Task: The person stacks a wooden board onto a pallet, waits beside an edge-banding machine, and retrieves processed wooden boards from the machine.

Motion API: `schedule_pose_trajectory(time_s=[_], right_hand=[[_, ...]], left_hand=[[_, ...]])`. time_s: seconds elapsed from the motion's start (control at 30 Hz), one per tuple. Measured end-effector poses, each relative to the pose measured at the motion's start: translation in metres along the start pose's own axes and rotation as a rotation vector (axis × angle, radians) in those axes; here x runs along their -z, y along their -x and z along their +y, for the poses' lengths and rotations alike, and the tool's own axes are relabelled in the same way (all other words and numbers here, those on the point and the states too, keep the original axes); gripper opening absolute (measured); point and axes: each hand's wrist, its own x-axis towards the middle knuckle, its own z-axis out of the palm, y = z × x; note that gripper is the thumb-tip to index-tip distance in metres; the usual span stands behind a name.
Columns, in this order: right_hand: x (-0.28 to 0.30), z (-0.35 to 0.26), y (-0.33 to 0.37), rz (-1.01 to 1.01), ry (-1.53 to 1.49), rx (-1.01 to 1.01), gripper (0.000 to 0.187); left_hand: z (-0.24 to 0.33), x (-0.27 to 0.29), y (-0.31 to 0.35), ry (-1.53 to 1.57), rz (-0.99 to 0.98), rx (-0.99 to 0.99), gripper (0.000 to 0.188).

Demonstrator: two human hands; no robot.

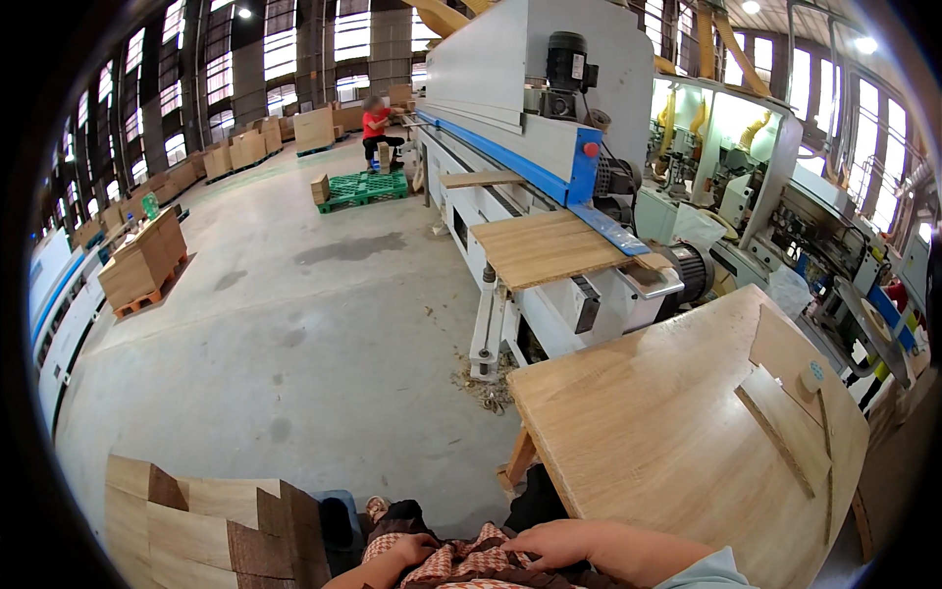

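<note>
We face a long machine (481,74), with a wooden table (638,412) at our right and stacked boards (186,530) at our left. Checked cloth (473,558) lies against our front, where our left hand (416,549) and right hand (540,543) rest, fingers half curled; whether either grips the cloth, we cannot tell.

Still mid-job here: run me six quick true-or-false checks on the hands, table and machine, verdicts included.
1. The left hand and right hand touch patterned cloth. True.
2. A wood board lies on the machine, beyond the table. True.
3. The right hand holds the wood board. False: it is on the cloth.
4. The table is bare. False: a thin panel lies on it.
5. A co-worker is near a green pallet. True.
6. The pallet appears right of the machine. False: left.
</note>
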Motion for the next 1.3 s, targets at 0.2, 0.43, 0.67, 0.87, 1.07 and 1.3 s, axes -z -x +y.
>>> schedule_pose_trajectory(time_s=[0.2, 0.43, 0.67, 0.87, 1.07, 1.3], right_hand=[[-0.001, 0.002, -0.002, 0.002, -0.008, 0.011, 0.056], [0.0, 0.001, -0.001, 0.005, -0.011, 0.007, 0.054], [-0.001, 0.005, -0.002, 0.01, -0.022, 0.029, 0.053], [0.003, -0.002, -0.001, -0.009, -0.017, 0.007, 0.054], [-0.001, 0.001, 0.0, 0.005, -0.025, 0.013, 0.055], [0.002, -0.002, -0.002, -0.032, 0.006, -0.025, 0.057]], left_hand=[[-0.004, 0.0, -0.003, -0.023, -0.025, 0.006, 0.031], [0.001, 0.001, -0.002, -0.021, -0.024, 0.033, 0.031], [0.004, 0.002, -0.002, -0.035, -0.019, 0.047, 0.03], [0.001, 0.0, -0.002, -0.021, -0.006, 0.028, 0.029], [0.003, -0.001, 0.0, -0.039, 0.005, 0.024, 0.028], [0.003, 0.0, 0.0, -0.07, -0.002, 0.02, 0.028]])
